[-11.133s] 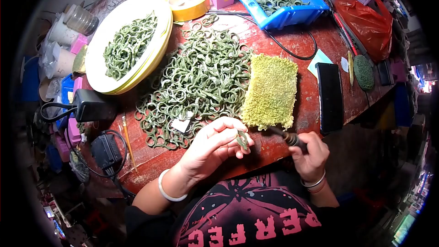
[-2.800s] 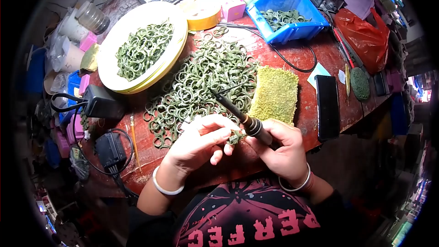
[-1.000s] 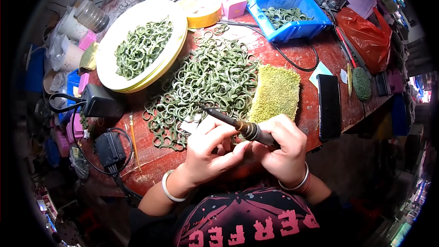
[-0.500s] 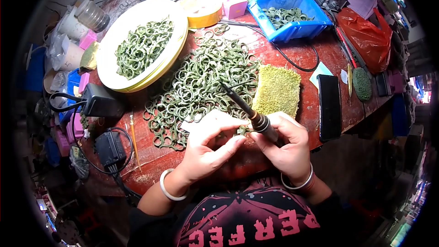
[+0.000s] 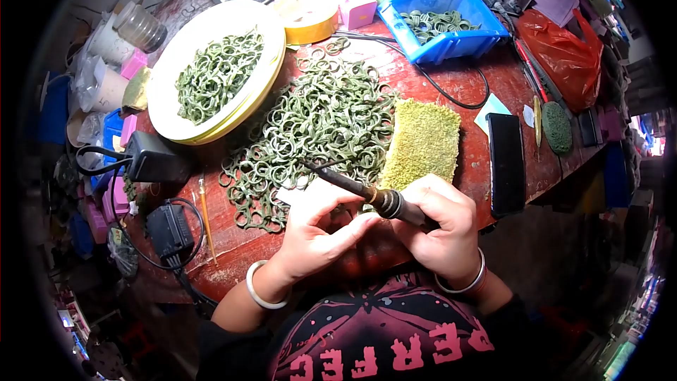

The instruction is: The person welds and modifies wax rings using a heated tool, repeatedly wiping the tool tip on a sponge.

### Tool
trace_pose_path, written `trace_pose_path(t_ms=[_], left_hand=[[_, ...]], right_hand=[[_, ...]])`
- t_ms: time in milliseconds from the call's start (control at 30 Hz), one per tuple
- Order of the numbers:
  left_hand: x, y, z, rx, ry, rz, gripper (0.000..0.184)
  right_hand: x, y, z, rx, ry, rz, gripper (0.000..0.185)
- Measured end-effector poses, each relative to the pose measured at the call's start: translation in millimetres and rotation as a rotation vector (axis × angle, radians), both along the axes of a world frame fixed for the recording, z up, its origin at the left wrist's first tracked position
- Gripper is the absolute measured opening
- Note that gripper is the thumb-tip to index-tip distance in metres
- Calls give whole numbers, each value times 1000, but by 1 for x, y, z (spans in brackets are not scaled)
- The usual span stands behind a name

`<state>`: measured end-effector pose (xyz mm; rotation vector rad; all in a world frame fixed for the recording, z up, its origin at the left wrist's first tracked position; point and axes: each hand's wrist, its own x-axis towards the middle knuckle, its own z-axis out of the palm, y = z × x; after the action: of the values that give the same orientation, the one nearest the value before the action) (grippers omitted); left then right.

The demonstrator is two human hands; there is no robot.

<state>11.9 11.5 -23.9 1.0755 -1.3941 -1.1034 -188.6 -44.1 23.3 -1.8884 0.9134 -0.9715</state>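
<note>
My right hand (image 5: 444,229) is wrapped round the dark handle of a soldering iron (image 5: 388,202). Its thin dark tip points up and left over the edge of a pile of green wax rings (image 5: 317,127). Opposite it, my left hand (image 5: 321,222) pinches a small green wax ring (image 5: 367,207) between thumb and fingers. Most of that ring is hidden by the iron and the fingertips, so I cannot tell whether they touch. Just beyond my right hand lies a yellow-green textured pad (image 5: 423,142).
A white plate (image 5: 163,92) of green rings rests at upper left, with a blue bin (image 5: 451,46) at upper right. A black phone (image 5: 506,162) and a red plastic bag (image 5: 560,60) lie right. Black adapters (image 5: 169,229) with cables sit left, beside a thin brush (image 5: 207,219).
The soldering iron has tilted down to the left, its tip now lower and further left. My right hand has turned with it; my left hand has barely moved.
</note>
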Motion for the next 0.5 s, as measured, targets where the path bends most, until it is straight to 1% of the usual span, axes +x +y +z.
trace_pose_path(t_ms=[67, 133, 200, 267, 300, 367, 500], left_hand=[[1, 0, 2, -32, -6, -29, 26], [2, 1, 12, 221, 80, -54, 26], [-1, -3, 11, 192, 115, -50, 27], [-1, -4, 11, 166, 149, -46, 29], [-1, -4, 10, 171, 162, -55, 29], [0, -5, 10, 182, 189, -75, 30], [0, -1, 8, 179, 194, -80, 28]], right_hand=[[0, 0, 0, -2, -4, 13, 21], [0, 0, -2, 26, -17, 8, 19], [1, 1, -9, 54, -31, 5, 18], [2, 4, -17, 201, -123, -28, 18], [4, 7, -18, 202, -123, -28, 18], [8, 12, -20, 459, -314, -45, 20], [7, 13, -27, 402, -251, -42, 21]])
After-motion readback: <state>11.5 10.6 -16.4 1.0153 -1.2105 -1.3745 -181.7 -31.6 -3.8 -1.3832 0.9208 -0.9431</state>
